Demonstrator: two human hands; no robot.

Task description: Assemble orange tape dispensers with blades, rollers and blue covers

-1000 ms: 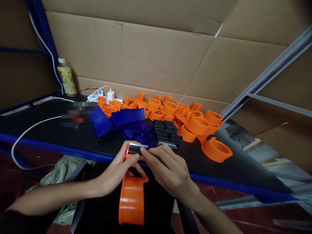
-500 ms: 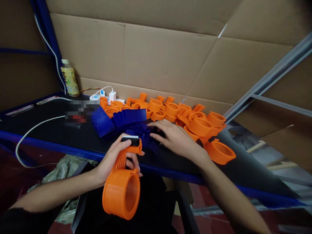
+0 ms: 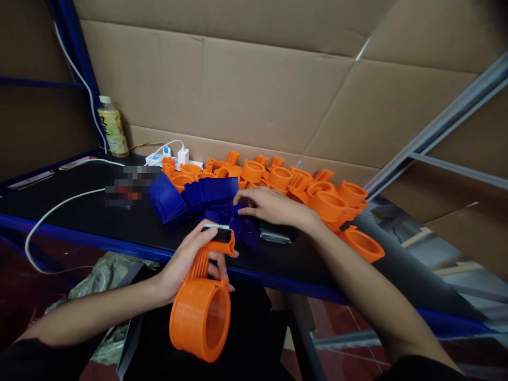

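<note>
My left hand [image 3: 194,246] is closed round the handle of an orange tape dispenser [image 3: 198,317], its ring hanging downward. The thumb presses on a black piece [image 3: 216,234] at the dispenser's head, beside a white serrated strip [image 3: 217,226]. Above a heap of small dark blue plastic pieces [image 3: 226,217] hovers my right hand [image 3: 270,205], thumb and fingers apart, nothing visible in it. Its fingertips are close to the heap; contact cannot be made out. A row of blue flat plates [image 3: 210,190] fans out behind. Thin metal strips [image 3: 274,236] lie below the right wrist.
Many orange dispensers [image 3: 327,203] are piled along the back and right of the black table [image 3: 130,227]. More blue plates [image 3: 169,201] lie left of centre. A power strip [image 3: 159,157], cables and a drink bottle [image 3: 114,129] stand at the back left, before a cardboard wall [image 3: 254,84].
My right hand has moved left and slightly away from me, over the blue pieces, uncovering the metal strips. The left hand with the tape dispenser has shifted slightly right and down.
</note>
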